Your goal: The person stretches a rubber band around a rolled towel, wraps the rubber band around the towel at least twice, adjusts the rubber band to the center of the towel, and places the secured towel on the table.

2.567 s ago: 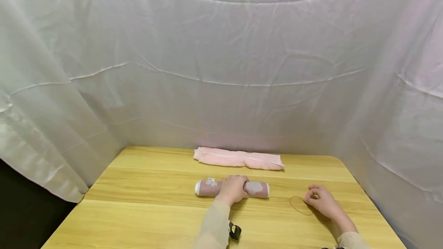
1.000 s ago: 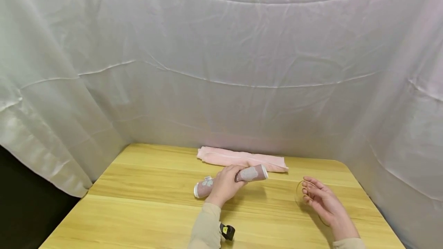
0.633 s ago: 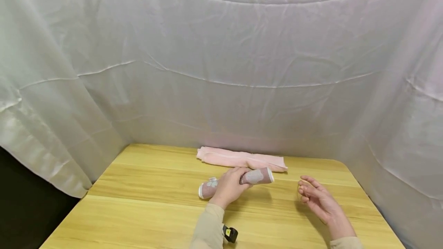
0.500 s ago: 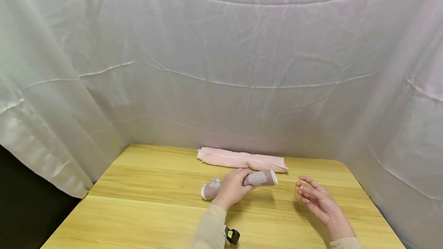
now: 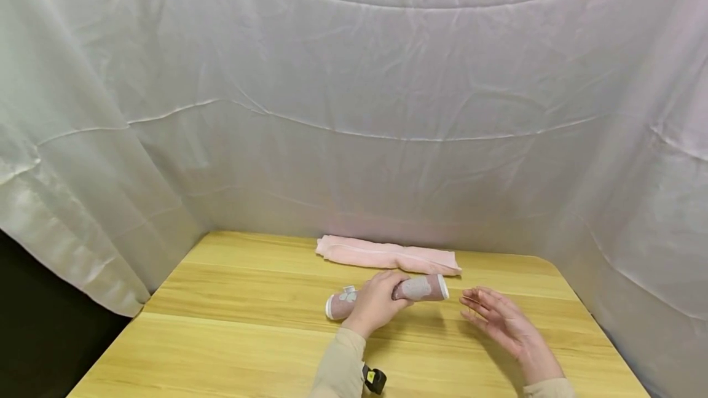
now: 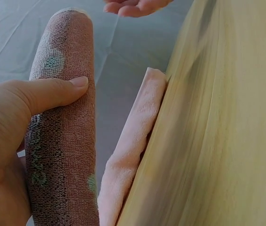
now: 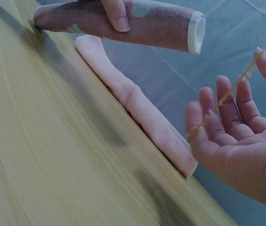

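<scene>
Over a wood-grain desk (image 5: 238, 349) walled by creased pale curtains (image 5: 354, 97), clamped the left hand (image 5: 378, 301) round a mauve roll (image 5: 423, 288), stretched a band (image 7: 226, 97) across the spread right hand (image 5: 502, 324).

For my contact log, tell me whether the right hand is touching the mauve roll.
Apart. The right wrist view shows it: backdrop is visible between the right hand and the mauve roll's white-edged end.
</scene>
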Tool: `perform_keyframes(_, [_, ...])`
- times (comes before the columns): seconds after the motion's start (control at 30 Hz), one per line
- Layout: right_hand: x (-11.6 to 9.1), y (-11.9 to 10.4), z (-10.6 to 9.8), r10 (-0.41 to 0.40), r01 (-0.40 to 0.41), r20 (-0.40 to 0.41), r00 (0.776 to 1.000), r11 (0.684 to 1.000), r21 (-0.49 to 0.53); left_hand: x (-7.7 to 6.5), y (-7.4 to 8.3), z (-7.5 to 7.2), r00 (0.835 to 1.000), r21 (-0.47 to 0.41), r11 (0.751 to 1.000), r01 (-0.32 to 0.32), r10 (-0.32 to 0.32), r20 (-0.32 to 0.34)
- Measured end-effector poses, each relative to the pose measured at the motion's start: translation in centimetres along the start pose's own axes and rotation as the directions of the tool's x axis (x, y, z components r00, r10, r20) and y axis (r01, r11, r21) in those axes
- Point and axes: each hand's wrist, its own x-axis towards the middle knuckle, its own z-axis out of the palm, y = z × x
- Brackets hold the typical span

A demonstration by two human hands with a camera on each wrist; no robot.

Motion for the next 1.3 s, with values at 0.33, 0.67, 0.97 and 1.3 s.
perform_keyframes(0.33, [0.4,0.2,2.2,-0.048,0.040,-0.061,0.997,0.990,-0.132,0.1,-0.1,0.3,1.000,0.000,1.000,0.009,-0.009,-0.002])
perform_keyframes(0.67, [1.2,0.8,4.6,-0.132,0.027,-0.219,0.967,0.904,-0.428,0.1,0.6,0.6,1.000,0.040,0.999,-0.023,0.023,-0.009])
perform_keyframes(0.97, [1.8,1.6,5.4,-0.163,-0.027,-0.294,0.942,0.836,-0.548,0.1,1.3,1.2,0.999,0.080,0.996,-0.046,0.045,0.023])
perform_keyframes(1.3, [2.2,2.1,5.7,-0.194,-0.024,-0.293,0.936,0.797,-0.604,-0.1,2.0,1.6,0.995,0.137,0.985,-0.101,0.100,0.015])
